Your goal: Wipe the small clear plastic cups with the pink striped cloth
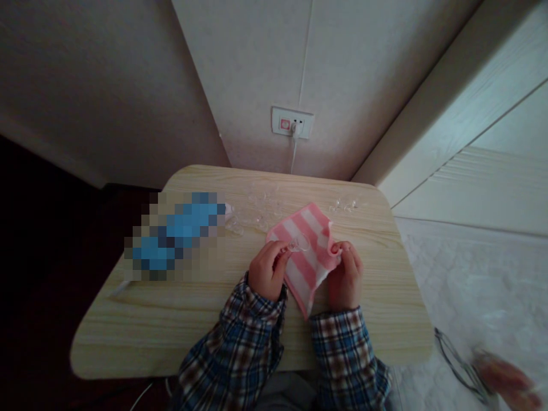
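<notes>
My left hand (268,270) is closed, pinching a small clear plastic piece (301,243) with a rounded end, held over the cloth. A pink and white striped cloth (305,274) lies partly on the table, its right edge raised and bunched. My right hand (346,277) is closed on that edge, with fingertips gripping the fabric. Several similar clear pieces (259,214) lie in a loose group behind and left of the cloth. A few more clear pieces (346,205) sit near the back right of the table.
The light wooden table (205,337) has rounded corners. A blurred-out blue object (184,234) lies at its left. On the wall behind is a socket (293,122) with a plug and a white cable. Right of the table, something blurred and reddish (507,379) shows low down beside dark loops.
</notes>
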The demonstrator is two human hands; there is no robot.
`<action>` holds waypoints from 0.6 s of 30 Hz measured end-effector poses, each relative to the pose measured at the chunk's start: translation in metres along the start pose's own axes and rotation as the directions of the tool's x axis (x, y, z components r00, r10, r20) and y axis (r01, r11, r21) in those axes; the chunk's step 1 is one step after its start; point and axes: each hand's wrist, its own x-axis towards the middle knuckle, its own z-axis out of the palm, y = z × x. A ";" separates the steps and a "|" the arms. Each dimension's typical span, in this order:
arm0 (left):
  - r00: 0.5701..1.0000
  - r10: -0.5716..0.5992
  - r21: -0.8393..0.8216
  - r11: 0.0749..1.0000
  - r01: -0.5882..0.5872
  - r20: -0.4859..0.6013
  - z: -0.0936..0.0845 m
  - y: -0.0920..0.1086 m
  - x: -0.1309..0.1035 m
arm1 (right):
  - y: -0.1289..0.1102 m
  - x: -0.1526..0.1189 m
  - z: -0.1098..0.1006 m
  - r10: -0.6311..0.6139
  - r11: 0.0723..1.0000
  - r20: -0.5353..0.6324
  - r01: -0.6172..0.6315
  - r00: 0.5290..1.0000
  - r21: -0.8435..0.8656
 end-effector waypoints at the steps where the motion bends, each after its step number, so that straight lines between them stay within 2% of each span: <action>1: 1.000 -0.008 0.004 1.000 0.008 0.001 0.000 -0.001 0.000 | 0.000 0.000 0.000 -0.001 1.000 0.009 0.001 1.000 -0.003; 6: 1.000 0.002 0.008 1.000 -0.002 0.005 0.001 -0.003 0.000 | -0.001 -0.003 0.002 -0.026 1.000 0.037 0.027 0.999 -0.013; 9: 1.000 0.004 0.004 1.000 -0.004 0.012 0.001 -0.003 -0.001 | -0.003 -0.007 0.007 0.032 0.999 0.054 -0.034 0.998 0.038; 12: 0.999 0.018 -0.011 1.000 -0.018 0.035 0.001 -0.003 -0.002 | -0.006 -0.011 0.010 0.115 0.988 0.118 -0.125 0.986 0.087; 18: 0.995 0.097 -0.011 0.995 -0.097 0.029 0.001 -0.008 -0.003 | -0.006 -0.013 0.013 0.169 0.981 0.225 -0.185 0.960 0.051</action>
